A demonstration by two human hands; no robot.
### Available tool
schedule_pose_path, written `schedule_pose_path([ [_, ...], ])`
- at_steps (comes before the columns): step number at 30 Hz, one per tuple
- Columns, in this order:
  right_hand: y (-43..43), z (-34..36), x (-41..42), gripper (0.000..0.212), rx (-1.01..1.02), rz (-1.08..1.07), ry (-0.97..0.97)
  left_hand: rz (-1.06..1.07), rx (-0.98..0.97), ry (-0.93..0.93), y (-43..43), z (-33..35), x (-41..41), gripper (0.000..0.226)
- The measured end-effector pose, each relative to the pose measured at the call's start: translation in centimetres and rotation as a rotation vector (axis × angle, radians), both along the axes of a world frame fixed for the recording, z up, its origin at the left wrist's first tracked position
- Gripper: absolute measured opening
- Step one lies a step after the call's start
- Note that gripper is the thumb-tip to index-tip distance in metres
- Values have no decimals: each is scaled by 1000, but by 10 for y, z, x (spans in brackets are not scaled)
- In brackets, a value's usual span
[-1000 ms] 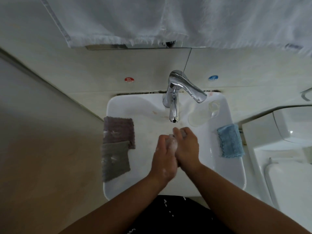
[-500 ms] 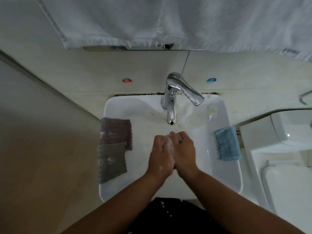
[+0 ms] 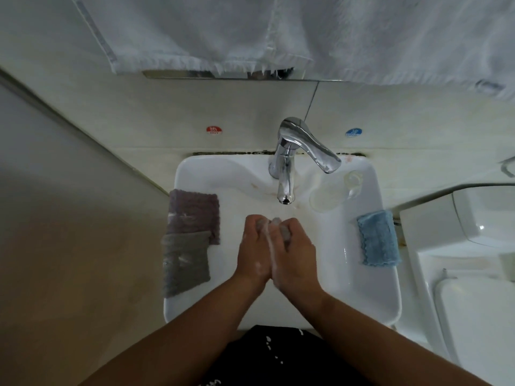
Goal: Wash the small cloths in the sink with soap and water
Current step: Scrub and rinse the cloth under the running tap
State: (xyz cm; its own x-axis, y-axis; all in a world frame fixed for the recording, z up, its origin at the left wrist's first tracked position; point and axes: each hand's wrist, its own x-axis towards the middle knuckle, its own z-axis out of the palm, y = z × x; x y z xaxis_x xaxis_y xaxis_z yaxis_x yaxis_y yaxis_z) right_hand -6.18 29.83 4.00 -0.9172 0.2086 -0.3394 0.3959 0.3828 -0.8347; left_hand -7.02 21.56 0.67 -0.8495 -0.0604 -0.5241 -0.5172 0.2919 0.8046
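Head view: left hand (image 3: 255, 252) and right hand (image 3: 296, 254) were over the basin, both curled around one sudsy cloth (image 3: 276, 222) clamped between the palms. Its bunched end poked out at the fingertips, toward the tap (image 3: 285, 185), just short of the spout. Neither hand was nearer. Sink (image 3: 370, 302) rim: grey cloth (image 3: 185, 263) and purple cloth (image 3: 193, 215) left, overlapping; blue cloth (image 3: 379, 242) right. Towel (image 3: 278, 32) hung above.
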Motion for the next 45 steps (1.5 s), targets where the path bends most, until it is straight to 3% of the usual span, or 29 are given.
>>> schedule_pose_path([
  [2,9,-6,-18,27,28,-47,6,109,110,9,8,10,10,26],
  [5,25,-10,-36,29,21,-149,-36,96,260,39,19,39,22,33],
  [9,10,-1,-3,29,10,-33,-8,161,34,66,7,27,6,13],
  [12,7,-5,-6,26,16,-5,15,248,78,35,9,26,5,8],
  [17,23,-10,-35,33,-65,-185,-136,108,130,110,23,42,17,10],
  [19,12,-3,-16,31,-41,-114,-108,185,71,72,14,29,2,6],
  [23,5,4,-4,26,0,0,29,210,143,68,6,20,0,10],
  [27,25,-8,-35,35,-18,-134,-114,152,241,71,24,33,19,28],
  [31,5,7,-10,31,15,1,-80,286,110,70,9,19,-3,4],
  [34,5,8,-10,28,38,83,32,300,213,54,6,19,-1,5],
  [39,21,-10,-31,39,-1,-108,-61,215,272,51,22,37,16,19],
  [41,12,-4,-12,39,-1,-24,-57,296,135,42,14,27,4,14],
  [45,7,-3,-9,35,40,66,25,425,282,-34,10,24,2,9],
])
